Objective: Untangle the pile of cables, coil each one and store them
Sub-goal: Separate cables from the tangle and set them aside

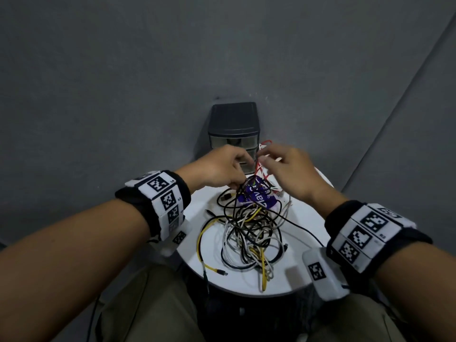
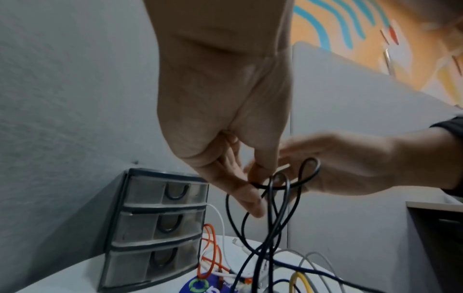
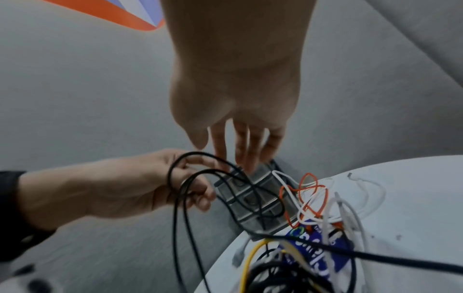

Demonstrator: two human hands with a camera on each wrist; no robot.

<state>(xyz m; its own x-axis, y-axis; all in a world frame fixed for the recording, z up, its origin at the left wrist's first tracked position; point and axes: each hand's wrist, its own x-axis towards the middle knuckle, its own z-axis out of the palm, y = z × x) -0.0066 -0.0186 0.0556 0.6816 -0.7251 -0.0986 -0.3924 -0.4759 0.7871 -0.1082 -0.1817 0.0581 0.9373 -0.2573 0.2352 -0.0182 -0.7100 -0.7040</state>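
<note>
A tangled pile of cables (image 1: 249, 233), black, white and yellow, lies on a round white table (image 1: 306, 213). My left hand (image 1: 237, 180) is raised over the pile's far side. It pinches several loops of a thin black cable (image 2: 310, 170) between thumb and fingers, and the strands hang down into the pile. In the right wrist view the left hand (image 3: 195, 190) holds those black loops (image 3: 180, 164). My right hand (image 1: 269, 161) hovers just right of it, its fingers (image 3: 240, 150) straight and holding nothing. An orange cable (image 3: 310, 190) tangles with white ones below.
A small dark drawer unit (image 1: 233, 124) with three shut clear drawers stands at the table's far edge against the grey wall. A purple packet (image 1: 256, 196) lies under the cables. A yellow cable (image 1: 199, 243) loops toward the table's near edge. My knees are below.
</note>
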